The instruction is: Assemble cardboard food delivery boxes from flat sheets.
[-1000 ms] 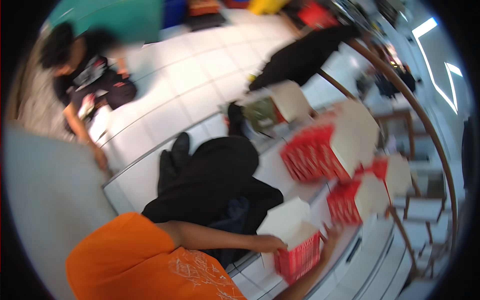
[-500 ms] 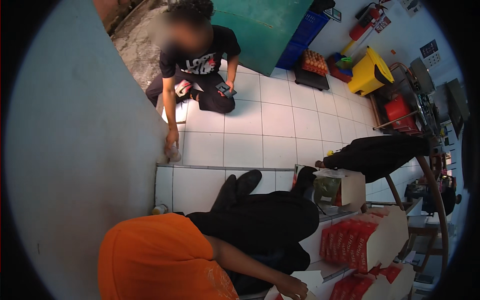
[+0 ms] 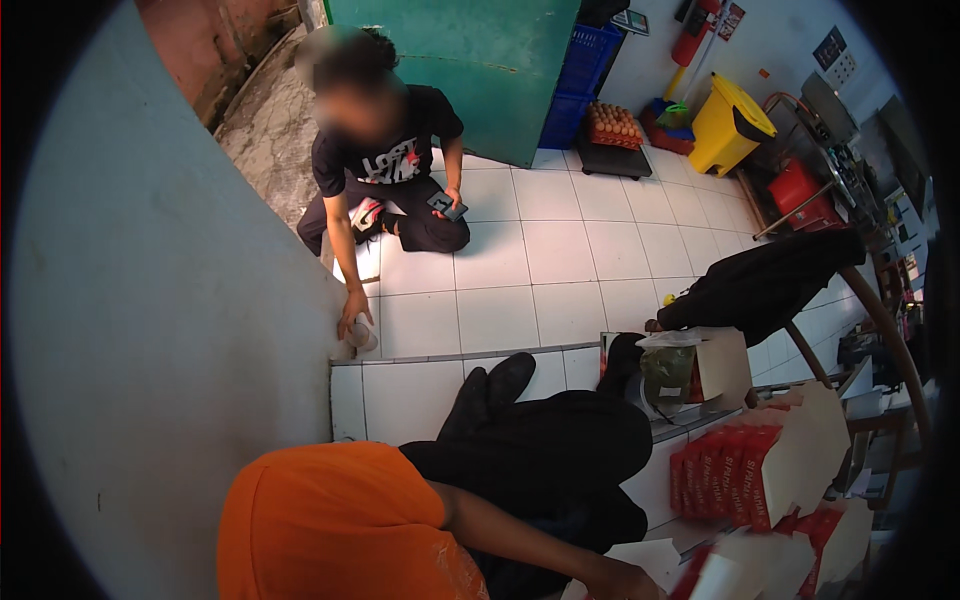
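Observation:
My left hand (image 3: pixel 628 580), reaching out of an orange sleeve (image 3: pixel 335 515), is at the lower edge beside a white carton flap (image 3: pixel 645 556). The frame cuts off its fingers, so their grip is hidden. To the right of it, a blurred white-and-red carton (image 3: pixel 745 568) reaches into the picture; what holds it is out of sight. Behind stands a row of folded red-and-white cartons (image 3: pixel 730 475). My right hand is not in view.
A person (image 3: pixel 385 160) sits on the tiles, one hand holding a dark phone-like object (image 3: pixel 445 205), the other beside pale cups (image 3: pixel 362 338) at the wall. A bagged green item (image 3: pixel 668 378) rests by a box (image 3: pixel 722 368). Black cloth (image 3: pixel 765 290) drapes a chair.
The whole view has shifted, moving the scene rightward. My left hand appears lower and farther right. The blurred carton has come into sight beside it. The other person's fingers have spread at the cups.

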Motion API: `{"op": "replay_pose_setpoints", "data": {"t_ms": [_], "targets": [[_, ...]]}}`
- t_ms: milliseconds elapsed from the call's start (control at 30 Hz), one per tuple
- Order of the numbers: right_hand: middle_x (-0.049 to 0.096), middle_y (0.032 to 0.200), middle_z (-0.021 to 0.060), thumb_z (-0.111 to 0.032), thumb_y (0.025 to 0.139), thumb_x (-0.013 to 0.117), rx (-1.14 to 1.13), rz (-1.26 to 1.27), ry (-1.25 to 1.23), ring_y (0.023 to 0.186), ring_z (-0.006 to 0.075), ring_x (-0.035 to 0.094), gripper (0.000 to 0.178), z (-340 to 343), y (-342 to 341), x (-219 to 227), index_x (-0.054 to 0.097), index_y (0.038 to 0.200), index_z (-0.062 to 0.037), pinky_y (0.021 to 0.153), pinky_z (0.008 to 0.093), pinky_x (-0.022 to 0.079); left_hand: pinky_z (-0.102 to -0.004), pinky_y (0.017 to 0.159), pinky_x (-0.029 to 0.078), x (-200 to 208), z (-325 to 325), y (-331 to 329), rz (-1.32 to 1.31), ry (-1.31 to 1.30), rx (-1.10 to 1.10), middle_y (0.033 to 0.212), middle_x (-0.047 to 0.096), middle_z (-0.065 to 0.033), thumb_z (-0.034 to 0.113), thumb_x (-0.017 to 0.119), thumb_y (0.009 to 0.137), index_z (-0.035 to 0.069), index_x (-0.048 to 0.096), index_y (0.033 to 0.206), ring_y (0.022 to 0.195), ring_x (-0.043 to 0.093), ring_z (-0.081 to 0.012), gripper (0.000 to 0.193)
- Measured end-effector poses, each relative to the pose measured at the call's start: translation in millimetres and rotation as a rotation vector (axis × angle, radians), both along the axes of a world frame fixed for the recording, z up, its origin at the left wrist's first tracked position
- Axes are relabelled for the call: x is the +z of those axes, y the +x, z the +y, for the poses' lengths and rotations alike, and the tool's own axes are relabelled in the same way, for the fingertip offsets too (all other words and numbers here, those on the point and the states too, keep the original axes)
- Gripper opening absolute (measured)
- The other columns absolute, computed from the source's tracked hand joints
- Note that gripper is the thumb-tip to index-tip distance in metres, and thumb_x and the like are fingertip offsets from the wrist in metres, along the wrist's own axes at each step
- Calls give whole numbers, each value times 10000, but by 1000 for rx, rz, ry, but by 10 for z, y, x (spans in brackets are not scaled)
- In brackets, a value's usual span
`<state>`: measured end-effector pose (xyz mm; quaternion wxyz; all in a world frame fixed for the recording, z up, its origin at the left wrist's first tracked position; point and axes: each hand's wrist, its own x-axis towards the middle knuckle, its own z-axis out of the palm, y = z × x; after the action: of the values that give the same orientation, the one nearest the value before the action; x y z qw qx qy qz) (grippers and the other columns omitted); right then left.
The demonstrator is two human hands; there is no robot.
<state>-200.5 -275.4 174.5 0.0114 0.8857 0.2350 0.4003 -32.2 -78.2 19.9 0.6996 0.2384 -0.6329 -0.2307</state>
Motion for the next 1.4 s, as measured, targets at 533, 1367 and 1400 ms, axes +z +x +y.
{"op": "replay_pose_setpoints", "data": {"t_ms": [533, 1367, 1400], "targets": [[607, 1079, 144, -187, 1015, 592, -738, 807, 610, 922, 279, 576, 341, 929, 178, -407, 625, 1319, -37, 761, 369, 473, -479, 978, 452, -320, 117, 734, -415, 448, 188, 1138, 618, -129, 7, 730, 736, 89, 588, 1249, 1162, 577, -353, 539], [354, 1623, 218, -228, 1022, 600, -1567, 309, 872, 1530, 417, 278, 470, 2609, 46, -760, 538, 1455, -57, 1235, 537, 238, -405, 773, 552, 179, 635, 847, -282, 716, -319, 919, 721, -234, -60, 692, 834, -49, 669, 1092, 863, 722, -364, 260], [354, 1623, 218, -228, 1022, 600, -1568, 302, 876, 1530, 417, 278, 470, 2639, 27, -791, 538, 1455, -57, 1235, 537, 238, -405, 761, 545, 97, 654, 795, -327, 745, -302, 899, 718, -234, -54, 693, 842, -53, 666, 1075, 849, 719, -370, 235]]}}
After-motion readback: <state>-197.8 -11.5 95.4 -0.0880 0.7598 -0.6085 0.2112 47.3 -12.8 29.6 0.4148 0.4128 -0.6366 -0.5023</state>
